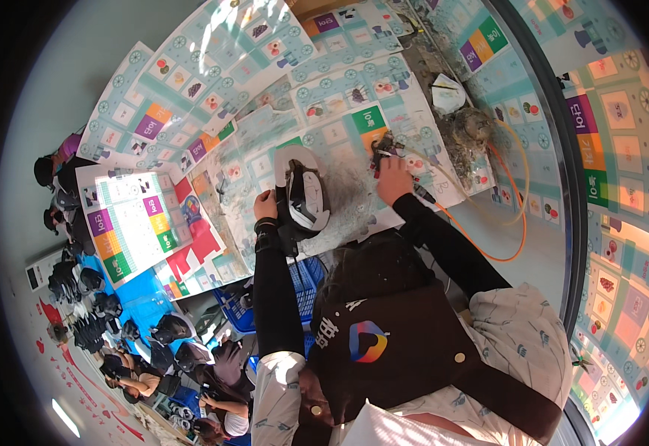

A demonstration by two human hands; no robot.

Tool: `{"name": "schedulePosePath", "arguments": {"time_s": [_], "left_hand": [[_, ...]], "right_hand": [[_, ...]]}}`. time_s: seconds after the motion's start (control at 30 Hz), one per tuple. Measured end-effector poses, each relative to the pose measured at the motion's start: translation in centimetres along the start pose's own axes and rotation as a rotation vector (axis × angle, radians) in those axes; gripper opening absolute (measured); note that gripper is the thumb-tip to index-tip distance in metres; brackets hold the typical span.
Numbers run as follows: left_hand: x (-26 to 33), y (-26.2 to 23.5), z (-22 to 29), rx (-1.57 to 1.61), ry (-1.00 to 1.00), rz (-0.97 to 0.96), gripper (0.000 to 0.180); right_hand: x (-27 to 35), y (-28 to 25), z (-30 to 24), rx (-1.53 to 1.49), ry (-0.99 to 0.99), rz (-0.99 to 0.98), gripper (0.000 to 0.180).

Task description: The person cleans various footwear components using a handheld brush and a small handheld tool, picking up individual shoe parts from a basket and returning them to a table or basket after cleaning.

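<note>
A cap (317,195), grey-beige outside with a white and dark lining showing, stands over the middle of the paper-covered table. My left hand (265,205) is curled at its left side; its fingers appear closed on the cap's edge, partly hidden. To the right, my right hand (393,180) is wrapped round a small dark spray gun (387,146), with its front toward the far side of the table. An orange hose (480,255) runs from near the gun's rear and loops to the right. Grey stains mark the printed paper (354,175) between my hands.
A crusted, rounded pot (474,125) and a crumpled white piece (448,94) sit at the far right, next to a yellowish hose (523,141). Printed boards (213,67) rise around the table. A blue basket (306,279) is below its front edge. Other people and dark caps are at lower left.
</note>
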State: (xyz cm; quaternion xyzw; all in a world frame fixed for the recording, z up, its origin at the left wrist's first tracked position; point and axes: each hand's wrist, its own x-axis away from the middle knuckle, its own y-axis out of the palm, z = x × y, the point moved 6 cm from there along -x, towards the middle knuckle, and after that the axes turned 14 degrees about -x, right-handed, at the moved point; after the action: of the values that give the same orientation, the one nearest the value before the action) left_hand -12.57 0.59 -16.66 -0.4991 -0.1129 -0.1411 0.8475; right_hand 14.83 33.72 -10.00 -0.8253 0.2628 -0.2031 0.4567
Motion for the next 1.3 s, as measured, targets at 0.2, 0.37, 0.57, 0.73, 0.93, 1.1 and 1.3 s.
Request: {"name": "schedulePosePath", "arguments": {"time_s": [0.2,0.37,0.57,0.73,0.93,1.1,1.3], "left_hand": [[0.5,0.2,0.3,0.021,-0.031,0.013,0.048],[0.6,0.5,1.6,0.045,-0.014,0.019,0.049],[0.9,-0.3,1.1,-0.026,-0.024,0.038,0.049],[0.5,0.3,1.7,-0.054,-0.059,0.005,0.049],[-0.2,0.6,1.2,-0.058,-0.06,0.007,0.051],[-0.1,0.9,1.2,-0.043,-0.064,0.006,0.051],[0.1,0.9,1.3,-0.051,-0.046,0.021,0.052]], "right_hand": [[-2.1,0.3,4.5,0.108,-0.03,-0.165,0.056],[-2.9,-0.2,5.5,0.149,-0.065,-0.17,0.048],[-1.6,-6.2,0.3,-0.539,-0.073,0.053,0.038],[0.9,-4.9,-7.2,-0.721,-0.065,-0.516,0.025],[0.5,-4.7,-9.5,-0.657,-0.125,-0.414,0.023],[1.1,-3.7,-9.3,-0.662,-0.192,-0.498,0.026],[0.5,-4.6,-8.7,-0.693,-0.122,-0.361,0.032]]}}
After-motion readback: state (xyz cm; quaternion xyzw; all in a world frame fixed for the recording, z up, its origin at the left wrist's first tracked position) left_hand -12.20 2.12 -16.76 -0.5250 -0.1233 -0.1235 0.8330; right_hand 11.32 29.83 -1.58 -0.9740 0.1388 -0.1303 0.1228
